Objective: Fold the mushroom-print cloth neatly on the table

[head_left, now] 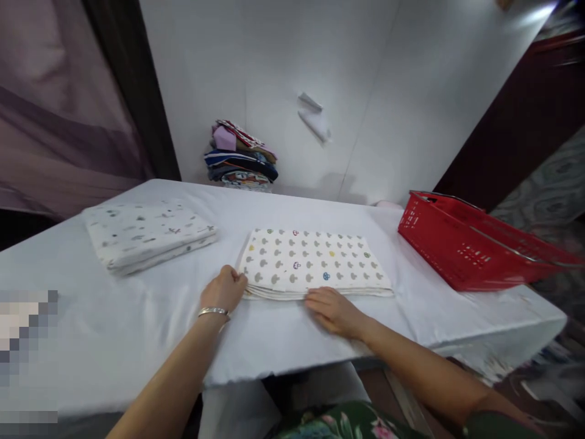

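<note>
A folded white cloth (315,259) printed with small grey mushrooms and a few coloured ones lies flat on the white-covered table (256,341) in front of me. At its near left corner, my left hand (225,289) pinches the edge between thumb and fingers; a silver bracelet is on that wrist. My right hand (333,311) rests flat against the middle of the near edge, palm down, fingers stretched out over the layered fold. To the left lies a second folded cloth (150,231), white with scattered grey-green prints, apart from both hands.
On the right side of the table stands a red plastic basket (461,250) with perforated walls. A stack of folded clothes (242,158) sits at the back against the white wall (292,49). A pinkish curtain (59,110) hangs at the left.
</note>
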Tool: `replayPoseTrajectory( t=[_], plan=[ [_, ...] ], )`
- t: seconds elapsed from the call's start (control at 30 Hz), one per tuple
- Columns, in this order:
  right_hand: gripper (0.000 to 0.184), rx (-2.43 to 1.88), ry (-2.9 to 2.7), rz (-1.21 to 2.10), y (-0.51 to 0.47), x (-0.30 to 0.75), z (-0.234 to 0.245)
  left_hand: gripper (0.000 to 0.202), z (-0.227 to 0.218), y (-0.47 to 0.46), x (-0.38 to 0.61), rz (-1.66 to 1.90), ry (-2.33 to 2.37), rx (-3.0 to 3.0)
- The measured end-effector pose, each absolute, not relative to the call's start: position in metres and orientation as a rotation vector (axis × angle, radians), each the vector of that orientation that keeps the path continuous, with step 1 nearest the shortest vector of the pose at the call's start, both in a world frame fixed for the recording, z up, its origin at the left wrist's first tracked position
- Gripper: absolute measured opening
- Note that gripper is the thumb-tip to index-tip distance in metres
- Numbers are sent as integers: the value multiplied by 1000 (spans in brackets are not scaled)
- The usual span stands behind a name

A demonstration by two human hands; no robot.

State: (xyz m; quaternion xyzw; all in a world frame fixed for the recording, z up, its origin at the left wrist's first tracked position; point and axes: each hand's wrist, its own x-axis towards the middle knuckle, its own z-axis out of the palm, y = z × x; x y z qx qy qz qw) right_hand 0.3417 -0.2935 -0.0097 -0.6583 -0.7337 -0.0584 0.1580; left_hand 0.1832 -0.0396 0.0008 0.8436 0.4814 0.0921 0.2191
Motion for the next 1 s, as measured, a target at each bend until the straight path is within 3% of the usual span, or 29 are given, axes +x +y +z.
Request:
replayPoseTrajectory(
  t=[0.17, 0.27, 0.33, 0.63, 1.0],
  plan=[
    [24, -2182, -1186, -229, -356, 421, -14, 20, 1, -38, 185, 238, 1330, 2366],
    [22, -2247, -458, -73, -387, 472, -12, 21, -1, -35, 185, 238, 1317, 2383],
    [25, -2250, -295, -15, -399, 496, -10, 21, -3, -34, 186, 244, 1312, 2388],
    [26, -2310, -242, 119, -380, 528, -15, 20, -7, -28, 185, 283, 1265, 2380],
    [20, -2498, -239, -21, -359, 549, -26, 22, -6, -26, 184, 294, 1209, 2382]
  ],
)
